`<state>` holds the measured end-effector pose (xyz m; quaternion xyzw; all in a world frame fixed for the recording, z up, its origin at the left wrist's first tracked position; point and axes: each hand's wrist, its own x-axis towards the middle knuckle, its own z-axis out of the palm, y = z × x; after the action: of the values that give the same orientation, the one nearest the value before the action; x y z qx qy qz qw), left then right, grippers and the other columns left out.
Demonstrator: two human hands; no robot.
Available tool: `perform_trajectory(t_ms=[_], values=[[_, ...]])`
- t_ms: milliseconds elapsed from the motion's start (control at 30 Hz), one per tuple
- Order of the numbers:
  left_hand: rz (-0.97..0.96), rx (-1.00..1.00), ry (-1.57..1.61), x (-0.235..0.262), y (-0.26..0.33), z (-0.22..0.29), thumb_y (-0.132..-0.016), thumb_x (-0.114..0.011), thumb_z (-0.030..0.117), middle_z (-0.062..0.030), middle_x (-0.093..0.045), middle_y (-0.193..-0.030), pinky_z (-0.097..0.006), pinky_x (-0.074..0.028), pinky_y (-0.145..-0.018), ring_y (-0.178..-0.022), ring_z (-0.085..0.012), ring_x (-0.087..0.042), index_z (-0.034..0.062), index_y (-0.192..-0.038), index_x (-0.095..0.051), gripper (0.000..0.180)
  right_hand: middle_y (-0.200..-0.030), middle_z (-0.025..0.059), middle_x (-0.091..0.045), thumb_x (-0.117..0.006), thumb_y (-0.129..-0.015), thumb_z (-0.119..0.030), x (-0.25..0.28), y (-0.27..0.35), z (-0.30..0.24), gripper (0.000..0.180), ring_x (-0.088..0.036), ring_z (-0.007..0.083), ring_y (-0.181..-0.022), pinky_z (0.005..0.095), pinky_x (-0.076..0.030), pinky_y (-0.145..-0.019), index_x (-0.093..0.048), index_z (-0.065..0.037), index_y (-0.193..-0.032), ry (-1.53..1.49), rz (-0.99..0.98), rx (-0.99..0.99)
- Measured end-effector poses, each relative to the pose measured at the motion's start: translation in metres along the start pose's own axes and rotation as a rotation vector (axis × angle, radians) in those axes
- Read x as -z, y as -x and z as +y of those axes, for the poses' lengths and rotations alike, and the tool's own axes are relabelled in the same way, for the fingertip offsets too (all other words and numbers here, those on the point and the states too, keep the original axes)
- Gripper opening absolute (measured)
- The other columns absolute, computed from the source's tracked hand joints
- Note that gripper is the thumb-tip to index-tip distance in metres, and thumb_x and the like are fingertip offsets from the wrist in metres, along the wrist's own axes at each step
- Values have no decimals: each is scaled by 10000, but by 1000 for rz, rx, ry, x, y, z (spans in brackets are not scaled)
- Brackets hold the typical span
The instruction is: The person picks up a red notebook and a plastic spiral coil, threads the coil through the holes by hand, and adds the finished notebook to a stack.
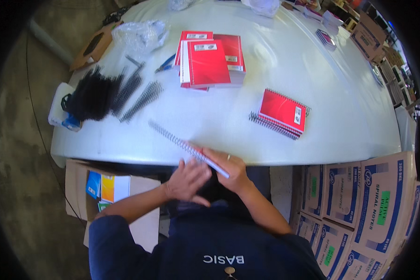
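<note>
My right hand [230, 169] grips a thin notebook [218, 168], seen almost edge-on at the table's near edge. A wire spiral coil [169, 135] runs along the notebook's edge, and its long free end sticks out to the upper left over the table. My left hand [190, 179] lies beside the coil with fingers stretched out. Its fingertips are at or very near the coil; I cannot tell whether they touch. The hand is slightly blurred.
Red-covered notebooks [210, 65] are stacked mid-table, beside blue-handled pliers [165, 64]. Bound spiral notebooks [283, 112] lie at the right. Dark coils [93, 93] pile up at the left near plastic wrap [142, 37]. An open carton [144, 212] and stacked boxes [343, 189] flank me.
</note>
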<state>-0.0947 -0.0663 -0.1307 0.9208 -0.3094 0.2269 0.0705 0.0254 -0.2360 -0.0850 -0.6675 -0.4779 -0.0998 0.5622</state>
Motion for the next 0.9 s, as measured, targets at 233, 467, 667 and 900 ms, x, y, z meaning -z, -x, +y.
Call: perform_trajectory(t_ms=[233,467,667,900], values=[[99,220,19,0,-29,-7,-700,-475,795,-236,-504,-1030,-617,-371,-877,-920,-482,-493,-130,-1181,-413,1044,-1018,172,-652,-618,-731,42,-2,7,2,527,-646,315,-900,370,-521,-774,-523,2,-1248,-8,-104,-147],[85,240,-45,11,-49,-19,-764,-452,740,-296,-436,-1174,-618,-355,-896,-1054,-471,-459,-57,-1215,-397,918,-1187,169,-586,-625,-725,26,-11,7,9,762,-611,336,-961,385,-491,-790,-300,-43,-1411,-47,-203,-155],[440,119,-211,26,-74,-32,-737,-422,780,-273,-298,-1405,-639,-171,-1018,-1280,-494,-291,9,-1356,-384,989,-1169,171,-598,-621,-762,-8,-12,14,5,750,-611,344,-973,376,-489,-817,-261,-47,-1419,-131,-109,-180],[342,98,-127,6,-54,-9,-828,-517,594,-182,-381,-1394,-582,-276,-988,-1284,-422,-350,82,-1346,-396,738,-1215,174,-588,-662,-805,-120,1,-9,9,797,-604,283,-1079,336,-476,-847,-177,-89,-1437,-474,-153,-492]])
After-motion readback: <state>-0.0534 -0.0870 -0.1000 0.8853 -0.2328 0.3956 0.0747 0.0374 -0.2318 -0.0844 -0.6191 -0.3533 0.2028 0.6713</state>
